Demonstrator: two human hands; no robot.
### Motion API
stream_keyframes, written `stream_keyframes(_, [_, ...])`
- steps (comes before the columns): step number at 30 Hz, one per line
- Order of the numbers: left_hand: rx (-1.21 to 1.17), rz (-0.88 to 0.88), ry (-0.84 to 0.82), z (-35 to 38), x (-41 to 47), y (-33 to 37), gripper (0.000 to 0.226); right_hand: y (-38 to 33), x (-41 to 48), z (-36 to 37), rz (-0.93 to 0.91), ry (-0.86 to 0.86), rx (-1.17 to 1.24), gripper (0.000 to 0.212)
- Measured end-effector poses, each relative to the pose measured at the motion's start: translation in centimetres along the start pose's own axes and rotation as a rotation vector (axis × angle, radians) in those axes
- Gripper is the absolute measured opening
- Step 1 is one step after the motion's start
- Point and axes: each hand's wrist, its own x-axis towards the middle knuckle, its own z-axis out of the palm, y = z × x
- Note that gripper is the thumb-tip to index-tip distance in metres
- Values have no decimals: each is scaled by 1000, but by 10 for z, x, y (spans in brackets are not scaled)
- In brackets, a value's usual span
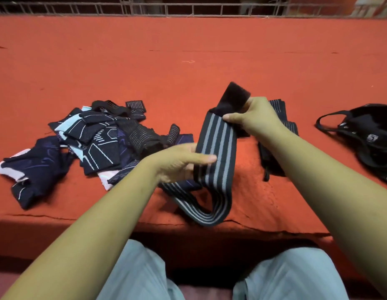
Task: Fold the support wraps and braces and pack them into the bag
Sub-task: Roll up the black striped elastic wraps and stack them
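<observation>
A long black support wrap with grey stripes hangs doubled over above the red surface, its loop drooping past the front edge. My right hand pinches its upper end, just below the black fastening patch. My left hand grips the wrap lower down, thumb across the stripes. A loose pile of dark braces and wraps lies to the left. Folded striped wraps lie behind my right forearm, partly hidden. The black bag sits at the right, mouth open.
The red cloth-covered surface stretches far back to a metal wire railing. Its front edge runs just above my knees in pale trousers.
</observation>
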Motion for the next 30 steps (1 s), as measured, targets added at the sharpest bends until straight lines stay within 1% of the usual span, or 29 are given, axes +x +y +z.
stream_keyframes(2, [232, -86, -64, 4, 0, -3, 22, -6, 6, 0, 2, 22, -5, 13])
stream_keyframes(4, [409, -89, -19, 15, 0, 4, 10, -10, 12, 4, 57, 32, 116, 11])
stream_keyframes(5, [456, -80, 13, 19, 0, 11, 9, -11, 16, 6, 63, 56, 186, 14])
stream_keyframes(7, [410, -75, 40, 20, 2, 22, 14, -11, 22, 9, 8, 110, 237, 19])
stream_keyframes(8, [364, -63, 53, 20, 2, 27, 18, -11, 24, 10, -20, 138, 232, 20])
stream_keyframes(10, [234, -14, 107, 18, 0, 35, 18, -11, 25, 13, -57, 197, 244, 19])
stream_keyframes(12, [92, 27, 145, 15, 1, 36, 17, -12, 25, 14, -95, 247, 223, 28])
stream_keyframes(14, [37, 44, 186, 11, 4, 28, 16, -13, 23, 18, -129, 270, 239, 35])
stream_keyframes(16, [39, 45, 285, 3, 12, 8, 14, -8, 22, 22, -132, 261, 267, 32])
stream_keyframes(19, [-44, 49, 429, -11, 28, -24, 14, 4, 18, 32, -114, 234, 286, 23])
stream_keyframes(21, [-55, 70, 502, -21, 39, -38, 15, 14, 15, 38, -114, 220, 304, 23])
stream_keyframes(24, [-35, 93, 589, -33, 55, -51, 20, 23, 14, 47, -160, 201, 243, 28])
stream_keyframes(26, [-49, 119, 641, -38, 69, -54, 23, 30, 17, 52, -193, 174, 224, 23])
stream_keyframes(28, [-97, 143, 678, -42, 86, -52, 25, 37, 22, 56, -220, 160, 229, 21])
stream_keyframes(30, [-174, 157, 696, -49, 104, -48, 28, 47, 29, 61, -261, 179, 185, 23])
